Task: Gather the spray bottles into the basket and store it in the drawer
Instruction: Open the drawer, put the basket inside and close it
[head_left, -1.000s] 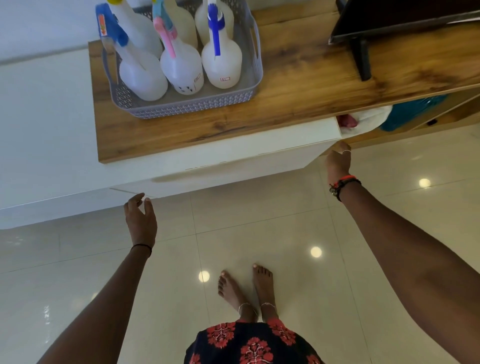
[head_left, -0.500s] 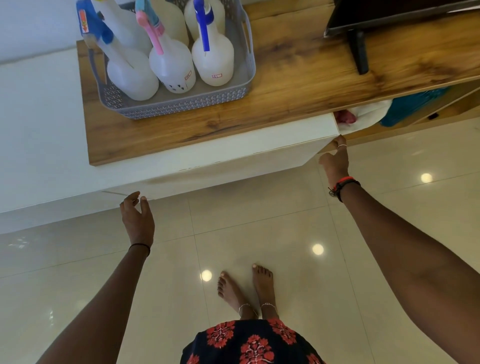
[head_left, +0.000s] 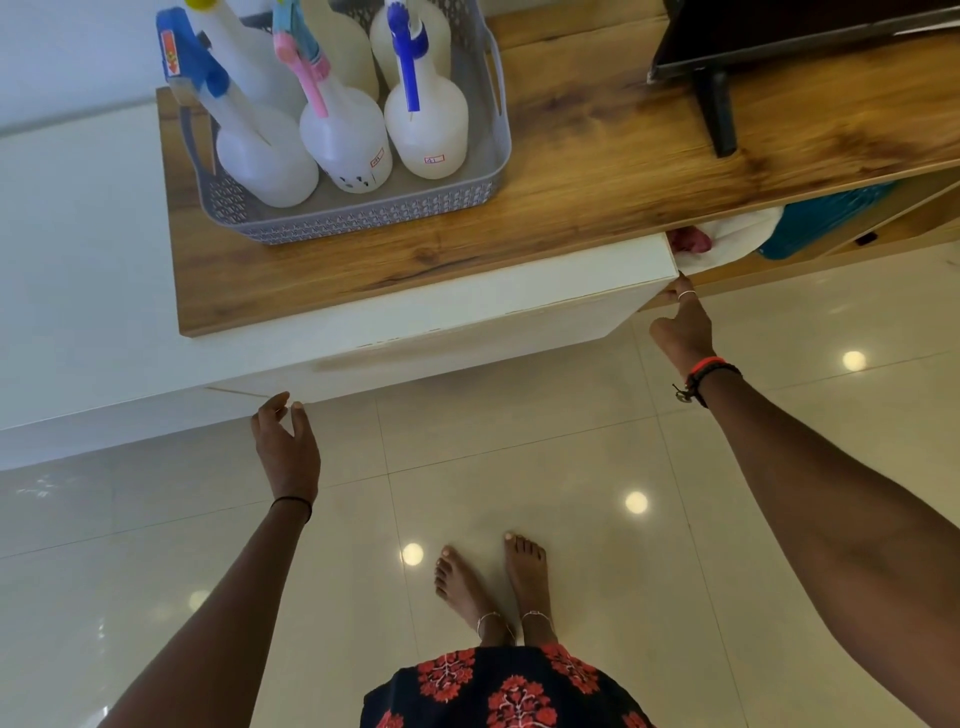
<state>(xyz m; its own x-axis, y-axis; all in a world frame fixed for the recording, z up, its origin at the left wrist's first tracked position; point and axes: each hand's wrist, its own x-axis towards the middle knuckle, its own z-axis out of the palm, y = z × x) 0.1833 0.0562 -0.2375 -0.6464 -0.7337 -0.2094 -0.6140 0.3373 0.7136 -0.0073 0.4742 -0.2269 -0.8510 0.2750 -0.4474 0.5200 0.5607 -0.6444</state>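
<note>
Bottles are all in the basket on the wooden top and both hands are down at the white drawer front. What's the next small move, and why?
Probably pull the white drawer front outward. The right hand has fingertips at its right corner and the left hand is at its lower left edge, both open. The basket of spray bottles waits above, and the drawer shows no opening yet.

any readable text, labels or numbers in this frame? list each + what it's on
"41": small red-bordered sticker on the blue-trigger spray bottle.
Red-bordered sticker on the pink-trigger bottle: too blurred to read.
Red label with arrow on the blue spray head: print too small to read.
Nothing else legible.
</note>
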